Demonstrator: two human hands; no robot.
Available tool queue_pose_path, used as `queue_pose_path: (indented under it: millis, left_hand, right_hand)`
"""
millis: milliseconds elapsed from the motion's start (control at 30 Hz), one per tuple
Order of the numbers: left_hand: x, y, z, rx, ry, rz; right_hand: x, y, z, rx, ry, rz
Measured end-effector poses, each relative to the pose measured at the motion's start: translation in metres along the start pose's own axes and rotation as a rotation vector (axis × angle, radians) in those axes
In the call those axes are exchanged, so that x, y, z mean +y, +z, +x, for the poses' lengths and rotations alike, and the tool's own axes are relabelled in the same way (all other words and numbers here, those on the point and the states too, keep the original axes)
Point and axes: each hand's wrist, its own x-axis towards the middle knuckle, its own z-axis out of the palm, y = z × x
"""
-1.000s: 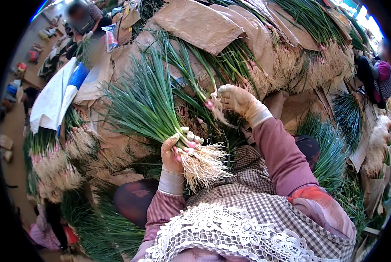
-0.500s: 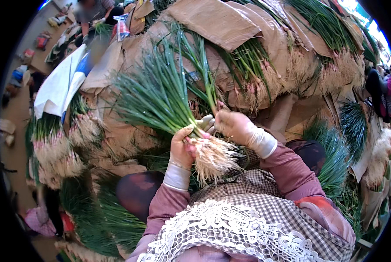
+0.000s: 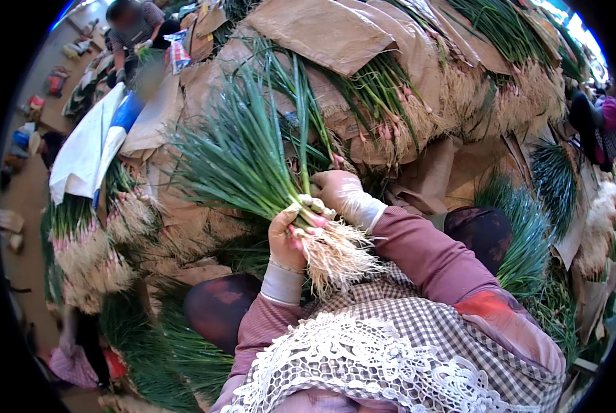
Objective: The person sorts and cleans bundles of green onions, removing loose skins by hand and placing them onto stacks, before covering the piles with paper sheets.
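My left hand (image 3: 285, 237) is closed around a thick bunch of spring onions (image 3: 242, 162). Their green leaves fan out to the upper left, and their pale, tangled roots (image 3: 339, 256) hang to the lower right, with pinkish bulbs between. Right beside the bunch, my right hand (image 3: 339, 191) has its fingers closed at the lower end of an upright spring onion stalk (image 3: 301, 113); its bulb end is hidden by the fingers. A few loose spring onions (image 3: 325, 131) lie just beyond on brown sheeting. Both wrists have pale cuffs.
Rooted spring onions (image 3: 390, 110) lie beyond my hands, partly under a brown paper sheet (image 3: 325, 34). More bunches sit at left under a white-and-blue sheet (image 3: 81, 151). Green piles (image 3: 517, 230) flank my knees. Another person (image 3: 132, 31) works at the upper left.
My right hand has moved left with a spring onion stalk, from beside the loose ones to against the bunch. My left hand keeps its hold in nearly the same place.
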Motion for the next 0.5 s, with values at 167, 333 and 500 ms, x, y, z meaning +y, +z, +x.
queue_pose_path:
  millis: [167,333,500]
  left_hand:
    - [0.004,0.015,-0.004,0.107,0.011,-0.010]
    - [-0.003,0.004,-0.001,-0.062,-0.064,0.037]
    - [0.007,0.005,-0.005,-0.154,-0.051,0.043]
  right_hand:
    - [0.023,-0.028,-0.012,-0.155,-0.096,-0.133]
    - [0.074,-0.106,0.014,0.659,0.248,-0.327]
    - [0.089,-0.098,0.009,0.309,0.206,0.266]
